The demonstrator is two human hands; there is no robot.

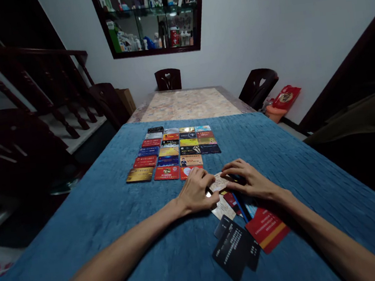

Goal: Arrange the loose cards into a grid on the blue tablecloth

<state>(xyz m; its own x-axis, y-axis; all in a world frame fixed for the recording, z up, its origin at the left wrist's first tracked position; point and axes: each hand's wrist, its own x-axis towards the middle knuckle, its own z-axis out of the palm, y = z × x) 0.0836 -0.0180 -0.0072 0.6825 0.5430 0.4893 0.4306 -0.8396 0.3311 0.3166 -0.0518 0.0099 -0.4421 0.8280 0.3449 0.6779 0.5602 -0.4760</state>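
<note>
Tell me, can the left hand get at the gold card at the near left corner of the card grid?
Probably yes. The left hand rests on the loose pile of cards, and only bare blue cloth lies between it and the gold card.

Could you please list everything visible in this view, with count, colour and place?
laid-out cards: about twenty, red, gold, blue and black, in a grid on the cloth.
loose cards: several, black, red and beige, overlapping near the hands.
beige card: one, between both hands.
blue cloth: one, covering the near table.
marble tabletop: one, beige, beyond the cloth.
chairs: three, dark, around the far end.
wall cabinet: one, dark frame, holding bottles.
stair railing: one, dark wood, left.
red bag: one, on the floor, right.
left hand: on the cards.
right hand: on the cards.
</note>
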